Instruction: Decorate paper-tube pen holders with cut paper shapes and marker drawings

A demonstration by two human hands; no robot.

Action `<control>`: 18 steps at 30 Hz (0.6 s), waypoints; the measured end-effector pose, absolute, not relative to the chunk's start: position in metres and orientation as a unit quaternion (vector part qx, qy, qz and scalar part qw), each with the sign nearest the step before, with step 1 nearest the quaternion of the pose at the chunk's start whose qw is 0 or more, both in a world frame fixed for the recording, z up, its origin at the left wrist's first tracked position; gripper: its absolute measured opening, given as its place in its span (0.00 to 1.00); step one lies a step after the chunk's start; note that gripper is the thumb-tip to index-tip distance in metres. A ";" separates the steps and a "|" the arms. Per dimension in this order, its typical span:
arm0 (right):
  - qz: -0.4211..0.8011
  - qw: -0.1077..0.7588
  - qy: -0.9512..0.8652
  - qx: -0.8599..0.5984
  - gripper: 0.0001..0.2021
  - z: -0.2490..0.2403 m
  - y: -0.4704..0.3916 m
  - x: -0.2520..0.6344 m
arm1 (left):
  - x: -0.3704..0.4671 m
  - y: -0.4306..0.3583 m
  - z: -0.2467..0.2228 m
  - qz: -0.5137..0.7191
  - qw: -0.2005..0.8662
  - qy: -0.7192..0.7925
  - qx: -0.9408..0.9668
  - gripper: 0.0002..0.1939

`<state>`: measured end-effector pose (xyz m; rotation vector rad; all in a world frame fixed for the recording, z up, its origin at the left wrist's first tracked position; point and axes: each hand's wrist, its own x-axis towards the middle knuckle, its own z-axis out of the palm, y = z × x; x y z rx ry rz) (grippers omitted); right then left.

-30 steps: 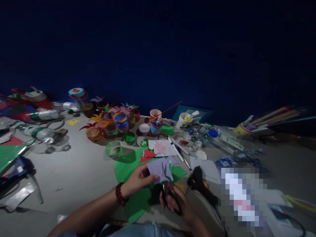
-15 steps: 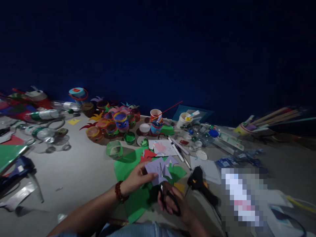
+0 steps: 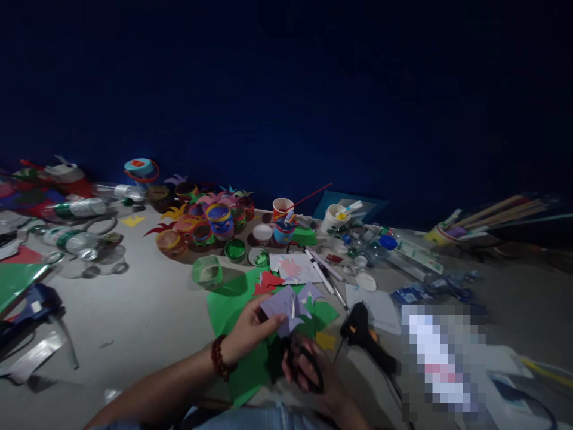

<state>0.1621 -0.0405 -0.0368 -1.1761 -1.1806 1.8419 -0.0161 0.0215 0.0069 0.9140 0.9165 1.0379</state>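
Observation:
Between thumb and fingers, my left hand [image 3: 251, 329] pinches a piece of lilac paper [image 3: 276, 306] that has cuts in its right side. My right hand [image 3: 319, 375] grips black-handled scissors [image 3: 312, 365], whose blades point up at the lower right part of the paper; how far the blades are apart is hard to see. Both hands are above a green paper sheet [image 3: 245, 371]. Another lilac scrap [image 3: 310, 292] lies just beyond, beside a red paper scrap [image 3: 267, 282]. A small yellow paper piece [image 3: 325, 341] is right of the scissors.
A black glue gun [image 3: 364, 337] with a cord lies at the right, near white paper [image 3: 380, 313]. Markers [image 3: 320, 272] lie beyond the hands. Painted cups [image 3: 219, 221], a green tub [image 3: 207, 272] and plastic bottles [image 3: 71, 240] stand or lie further back. A blue glue gun [image 3: 36, 310] is far left.
The scissors and my right hand have drawn back slightly down and left, so less blade shows over the paper. The lilac paper has tilted a little in my left hand.

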 end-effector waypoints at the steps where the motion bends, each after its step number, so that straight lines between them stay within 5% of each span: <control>1: 0.704 0.330 -0.443 -0.447 0.33 -0.037 -0.041 0.161 | -0.016 0.021 0.007 0.463 0.673 0.410 0.405 0.20; 18: 0.714 0.362 -0.405 -0.443 0.30 -0.035 -0.043 0.158 | -0.014 0.020 0.007 0.463 0.678 0.413 0.394 0.20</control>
